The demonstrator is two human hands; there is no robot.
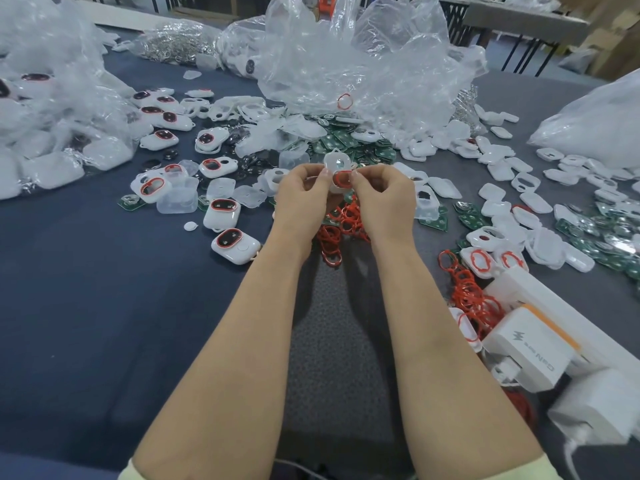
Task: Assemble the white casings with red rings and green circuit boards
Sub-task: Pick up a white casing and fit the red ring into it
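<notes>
My left hand (300, 195) and my right hand (382, 195) are raised together over the table's middle, both pinching one white casing (336, 164) between fingertips. A red ring (342, 178) sits in the casing's opening, at the tips of both thumbs. Below my hands lies a heap of loose red rings (341, 223). Green circuit boards (349, 142) are piled just beyond. Assembled casings with red rings (235, 242) lie to the left.
Crumpled clear plastic bags (349, 57) rise at the back centre and left. Empty white casings (502, 199) spread to the right, with more red rings (474, 296) and boards. A white power strip with chargers (540, 344) lies at the lower right on the dark cloth.
</notes>
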